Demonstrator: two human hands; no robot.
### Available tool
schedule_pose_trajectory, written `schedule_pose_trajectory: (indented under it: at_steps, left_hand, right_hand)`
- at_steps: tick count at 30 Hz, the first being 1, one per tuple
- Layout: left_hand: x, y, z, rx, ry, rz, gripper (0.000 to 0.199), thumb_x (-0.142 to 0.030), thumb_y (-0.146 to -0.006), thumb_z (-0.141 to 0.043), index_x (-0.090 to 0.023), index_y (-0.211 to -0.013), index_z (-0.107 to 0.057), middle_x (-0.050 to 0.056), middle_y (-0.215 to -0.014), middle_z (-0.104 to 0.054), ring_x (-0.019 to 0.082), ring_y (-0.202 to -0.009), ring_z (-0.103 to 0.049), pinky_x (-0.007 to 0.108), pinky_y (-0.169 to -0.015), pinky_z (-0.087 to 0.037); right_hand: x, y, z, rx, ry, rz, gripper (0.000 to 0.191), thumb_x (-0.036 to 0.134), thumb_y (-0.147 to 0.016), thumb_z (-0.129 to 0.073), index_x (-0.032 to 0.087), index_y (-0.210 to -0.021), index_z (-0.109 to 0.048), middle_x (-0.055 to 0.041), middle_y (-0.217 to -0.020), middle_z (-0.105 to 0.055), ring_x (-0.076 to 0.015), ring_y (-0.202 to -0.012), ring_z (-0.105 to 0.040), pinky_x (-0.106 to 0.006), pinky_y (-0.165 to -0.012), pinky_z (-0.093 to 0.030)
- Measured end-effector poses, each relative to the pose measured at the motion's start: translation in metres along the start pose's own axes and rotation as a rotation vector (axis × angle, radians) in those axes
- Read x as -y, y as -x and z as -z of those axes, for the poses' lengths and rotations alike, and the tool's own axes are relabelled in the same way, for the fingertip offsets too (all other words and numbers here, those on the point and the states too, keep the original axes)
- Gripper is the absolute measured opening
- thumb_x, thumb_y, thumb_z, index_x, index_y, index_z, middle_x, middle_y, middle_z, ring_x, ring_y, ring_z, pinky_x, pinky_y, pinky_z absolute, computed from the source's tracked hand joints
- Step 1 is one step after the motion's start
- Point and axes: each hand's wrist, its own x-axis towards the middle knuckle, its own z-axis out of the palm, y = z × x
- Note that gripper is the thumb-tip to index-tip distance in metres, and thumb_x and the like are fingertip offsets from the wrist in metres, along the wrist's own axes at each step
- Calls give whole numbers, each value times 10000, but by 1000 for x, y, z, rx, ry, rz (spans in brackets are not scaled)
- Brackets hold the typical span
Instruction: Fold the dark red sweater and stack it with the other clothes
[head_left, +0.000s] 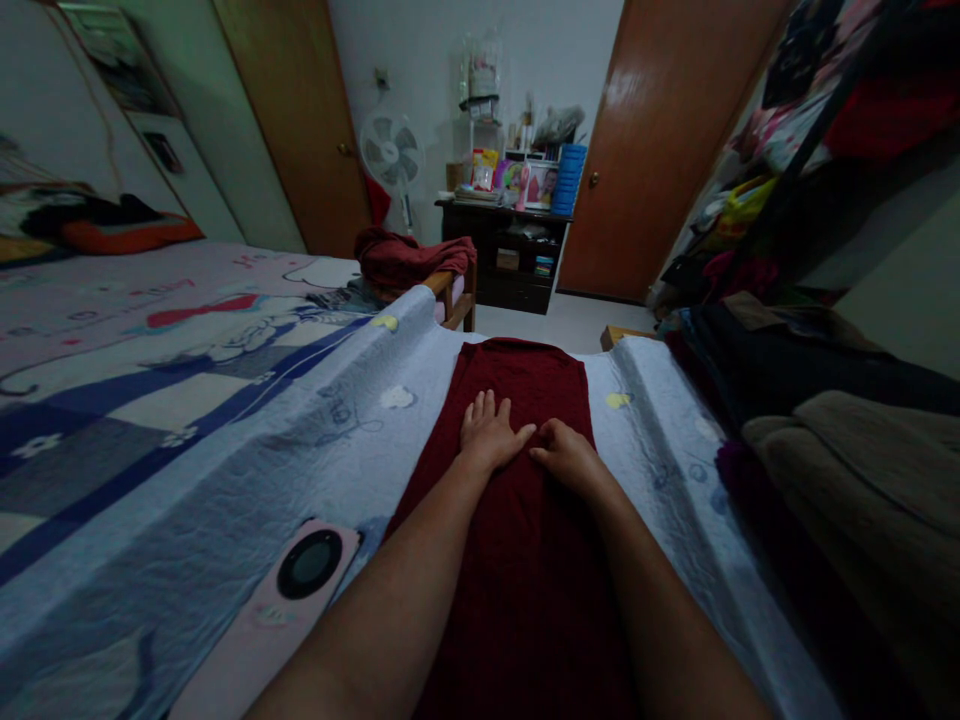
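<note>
A long dark red piece of folded clothing (529, 560) lies flat in front of me, its far edge straight across. My left hand (489, 432) rests palm down on it, fingers stretched forward and thumb out to the right. Close beside it, my right hand (568, 455) touches the same cloth with loosely curled fingers. A gap shows between its thumb and forefinger. The hands are almost touching at the thumbs. What kind of garment this is cannot be made out. Left of my forearm lies a pink phone (289, 600) with a round black camera.
A pale blue patterned sheet (405, 420) lies under the clothing. Folded dark and brown clothes (862, 450) are piled at the right. A reddish cloth (409, 262) hangs at the bed's far end. Beyond stand a white fan (391, 150) and a dark cabinet (499, 260).
</note>
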Motion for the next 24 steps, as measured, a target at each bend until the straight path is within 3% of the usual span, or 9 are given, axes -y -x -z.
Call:
schedule_pose_trajectory:
  at_steps: [3,6,9,12,15,19,21,24]
  left_hand:
    - [1,-1,-1,-16,53,-9,787,-689,-863,-348,-152,-1437,-394,165,-1565,-240,321,-1458,-142,474,-1164,-144]
    - [5,-6,5,-67,167,-3,577,-539,-954,-277,-181,-1343,-507,134,-1497,-396,292,-1417,-281,469,-1140,-222]
    - [14,-13,18,-148,349,36,423,-325,-985,-256,-195,-1176,-610,92,-1276,-620,221,-1217,-534,377,-1042,-384]
    - [23,-17,26,-155,457,55,321,-201,-924,-361,-191,-1086,-638,62,-1128,-687,182,-1053,-620,305,-962,-449]
    - [26,-16,23,-56,367,-59,277,-243,-891,-455,-199,-1094,-638,55,-1175,-662,187,-1120,-587,306,-1007,-422]
    - [22,-9,11,-6,109,-142,487,-469,-899,-485,-204,-1308,-507,92,-1446,-463,255,-1384,-341,411,-1131,-278]
    - [20,-5,6,3,30,-136,558,-506,-918,-435,-198,-1383,-432,110,-1514,-370,272,-1431,-248,438,-1150,-227]
    - [19,-3,4,30,-19,-122,594,-507,-925,-413,-202,-1433,-371,114,-1551,-302,278,-1449,-201,454,-1159,-192]
  right_hand:
    - [1,0,0,5,18,-14,190,247,-765,-661,202,-915,-553,-10,-824,-634,-144,-700,-550,-239,-601,-326]
    - [0,-1,-2,-2,48,-17,220,249,-767,-667,196,-941,-544,-20,-847,-638,-148,-717,-550,-241,-611,-324]
    - [-3,-3,-2,-12,59,-17,217,261,-770,-671,202,-941,-551,-24,-854,-644,-154,-730,-559,-246,-621,-327]
    - [-3,-2,1,-18,79,-11,196,280,-773,-673,210,-920,-565,-23,-842,-649,-167,-742,-573,-253,-628,-335]
    - [5,4,5,-37,136,-22,180,295,-794,-653,209,-934,-582,-43,-853,-656,-194,-778,-595,-274,-668,-372]
    - [31,13,1,-273,257,-3,259,183,-880,-475,151,-1114,-582,-163,-1075,-633,-264,-1004,-583,-356,-838,-413]
    - [42,16,-9,-347,218,105,395,139,-906,-366,129,-1272,-515,-188,-1270,-558,-267,-1193,-502,-382,-963,-378]
    - [44,16,-29,-275,157,209,536,199,-940,-302,121,-1471,-295,-154,-1504,-361,-249,-1400,-293,-435,-1112,-245]
